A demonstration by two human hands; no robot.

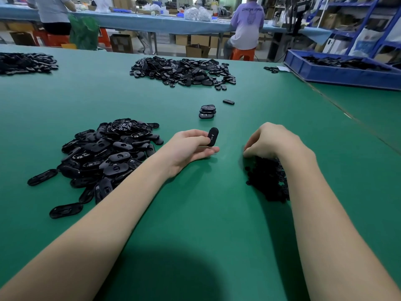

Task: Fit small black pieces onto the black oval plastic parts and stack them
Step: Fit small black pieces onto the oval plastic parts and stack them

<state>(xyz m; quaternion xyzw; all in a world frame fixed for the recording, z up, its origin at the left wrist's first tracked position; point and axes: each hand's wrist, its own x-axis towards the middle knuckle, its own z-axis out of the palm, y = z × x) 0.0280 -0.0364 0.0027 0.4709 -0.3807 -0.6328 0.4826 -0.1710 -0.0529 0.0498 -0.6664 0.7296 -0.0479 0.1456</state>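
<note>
A wide green table (pixel 195 213) is filling the foreground of a workshop, with people sitting at a long blue bench (pixel 152 22) at the back. Just above the table's middle, the left hand (pixel 191 148) is pinching one black oval part (pixel 212 136) upright between thumb and fingertips. To the right of that part, the right hand (pixel 271 140) is reaching down with curled fingers into a heap of small black pieces (pixel 269 181); whether it is gripping one cannot be told. Just beyond the held part, a short stack of oval parts (pixel 207 111) is standing on the table, with a single oval (pixel 228 102) lying near it. Left of the held part a loose pile of ovals (pixel 108 157) is spreading out. Farther beyond, a larger pile (pixel 184 71) is lying, another pile (pixel 26 63) is sitting far left, and a blue bin (pixel 338 72) of black parts is resting far right.
</note>
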